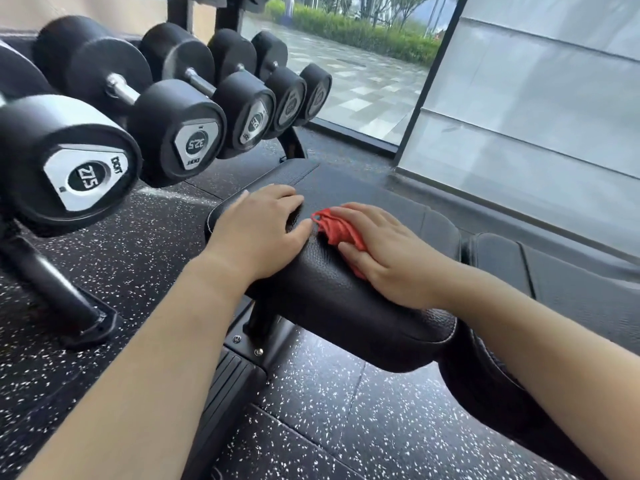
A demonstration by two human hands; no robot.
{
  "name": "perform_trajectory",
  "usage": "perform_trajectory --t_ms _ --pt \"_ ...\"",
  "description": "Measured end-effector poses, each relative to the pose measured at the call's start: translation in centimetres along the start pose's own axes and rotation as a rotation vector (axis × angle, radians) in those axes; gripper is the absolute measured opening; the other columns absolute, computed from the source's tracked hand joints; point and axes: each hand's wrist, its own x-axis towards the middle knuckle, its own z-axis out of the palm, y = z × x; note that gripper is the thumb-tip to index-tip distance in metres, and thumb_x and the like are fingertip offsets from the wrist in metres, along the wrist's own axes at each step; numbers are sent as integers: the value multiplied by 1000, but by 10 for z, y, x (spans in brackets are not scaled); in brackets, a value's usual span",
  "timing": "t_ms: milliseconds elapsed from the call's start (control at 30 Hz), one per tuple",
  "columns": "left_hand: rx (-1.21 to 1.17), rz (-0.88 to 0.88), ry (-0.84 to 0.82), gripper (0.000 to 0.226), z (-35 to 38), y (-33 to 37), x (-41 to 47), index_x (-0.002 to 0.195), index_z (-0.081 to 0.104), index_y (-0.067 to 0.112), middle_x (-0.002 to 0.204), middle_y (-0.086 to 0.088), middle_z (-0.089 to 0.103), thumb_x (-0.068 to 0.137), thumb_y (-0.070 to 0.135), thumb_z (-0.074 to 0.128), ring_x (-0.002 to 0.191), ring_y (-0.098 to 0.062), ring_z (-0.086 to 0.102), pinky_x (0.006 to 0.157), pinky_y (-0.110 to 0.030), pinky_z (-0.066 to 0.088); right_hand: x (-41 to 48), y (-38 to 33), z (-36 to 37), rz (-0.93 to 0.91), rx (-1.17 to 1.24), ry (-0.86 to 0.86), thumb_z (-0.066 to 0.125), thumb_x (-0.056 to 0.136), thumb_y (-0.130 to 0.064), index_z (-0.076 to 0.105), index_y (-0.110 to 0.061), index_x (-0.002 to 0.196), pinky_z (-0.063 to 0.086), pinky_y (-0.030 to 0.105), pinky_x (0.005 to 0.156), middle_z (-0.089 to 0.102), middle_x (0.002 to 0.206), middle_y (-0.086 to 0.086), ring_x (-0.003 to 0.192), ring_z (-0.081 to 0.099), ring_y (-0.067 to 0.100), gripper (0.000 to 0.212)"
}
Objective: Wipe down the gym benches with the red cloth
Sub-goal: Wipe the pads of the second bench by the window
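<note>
A black padded gym bench (349,306) runs across the middle of the head view. The red cloth (337,228) lies bunched on its top surface. My right hand (391,252) presses flat on the cloth, fingers spread over it, with the cloth showing at the fingertips and under the palm. My left hand (263,230) rests flat on the bench pad just left of the cloth, fingers apart, holding nothing. Its thumb nearly touches the cloth's edge.
A rack of black dumbbells (180,133) stands close on the left, its foot (93,323) on the speckled rubber floor (346,410). The bench's metal base (242,344) sits below the pad. A second pad section (554,271) lies right. Glass wall (536,98) behind.
</note>
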Motion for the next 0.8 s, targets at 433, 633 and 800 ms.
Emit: perform_trajectory --t_ms 433,633,800 --pt "9 -66 99 61 4 -10 6 138 45 20 143 7 43 85 48 32 133 -13 36 107 -28 27 145 22 14 183 25 15 35 99 -38 29 -16 142 20 39 113 31 148 12 137 26 29 49" --pt "-6 -64 115 51 5 -12 8 141 40 23 148 11 36 93 39 42 136 -9 30 108 -26 22 177 33 17 191 49 14 37 98 -37 39 -17 135 27 38 109 40 141 12 130 36 31 43" --pt "-11 -66 93 50 2 -12 3 139 43 23 147 10 39 93 42 42 136 -10 31 109 -26 22 148 27 11 139 73 19 38 99 -35 33 -20 140 20 32 110 35 145 11 134 31 28 45"
